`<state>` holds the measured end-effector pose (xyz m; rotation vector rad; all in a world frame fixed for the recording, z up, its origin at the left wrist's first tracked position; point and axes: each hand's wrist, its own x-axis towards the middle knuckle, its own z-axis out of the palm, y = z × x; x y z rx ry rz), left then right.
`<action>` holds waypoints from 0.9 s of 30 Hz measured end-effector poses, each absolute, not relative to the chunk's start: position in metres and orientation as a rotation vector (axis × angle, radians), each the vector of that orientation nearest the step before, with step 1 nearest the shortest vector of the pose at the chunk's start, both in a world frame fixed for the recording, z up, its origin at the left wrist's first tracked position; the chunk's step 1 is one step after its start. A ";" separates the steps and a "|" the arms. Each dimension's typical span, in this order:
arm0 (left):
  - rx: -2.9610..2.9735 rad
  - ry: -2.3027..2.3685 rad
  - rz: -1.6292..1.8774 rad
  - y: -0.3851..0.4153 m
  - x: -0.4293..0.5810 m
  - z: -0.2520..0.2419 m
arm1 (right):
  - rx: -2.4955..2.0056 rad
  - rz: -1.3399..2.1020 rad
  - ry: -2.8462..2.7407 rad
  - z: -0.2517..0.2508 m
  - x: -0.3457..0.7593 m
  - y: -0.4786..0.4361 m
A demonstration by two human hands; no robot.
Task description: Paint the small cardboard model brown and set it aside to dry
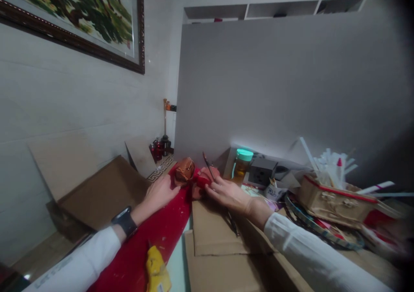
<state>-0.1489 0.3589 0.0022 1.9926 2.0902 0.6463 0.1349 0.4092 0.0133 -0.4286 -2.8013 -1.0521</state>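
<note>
My left hand [164, 193], with a dark watch [124, 221] on its wrist, is closed against the lower left side of a brown rounded object [185, 169] with lighter strand-like lines. Some of those fingers are hidden behind it. A thin brown stick [208, 164], like a brush handle, slants up from the closed fingers of my right hand [228, 193]. Beside that hand is a pinkish-red lumpy thing [204, 176], blurred and partly covered by the fingers. A dark thin tool [233, 224] lies on the cardboard [213, 233] below my right wrist.
Red cloth [129, 257] spreads under my left arm, with a yellow packet [157, 269] near the front. An open cardboard box [103, 197] stands left. Rightward are a green-lidded bottle [242, 164], a woven tray [310, 223] and a box of white straws [338, 201]. A grey panel [274, 85] rises behind.
</note>
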 end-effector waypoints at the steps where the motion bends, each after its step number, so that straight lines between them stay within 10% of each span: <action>1: 1.989 2.095 0.642 0.359 -0.149 0.002 | -0.428 -1.045 -2.802 0.013 0.133 0.410; 27: 1.890 2.094 0.895 0.342 -0.184 0.032 | -0.555 -0.556 -2.568 0.122 0.190 0.253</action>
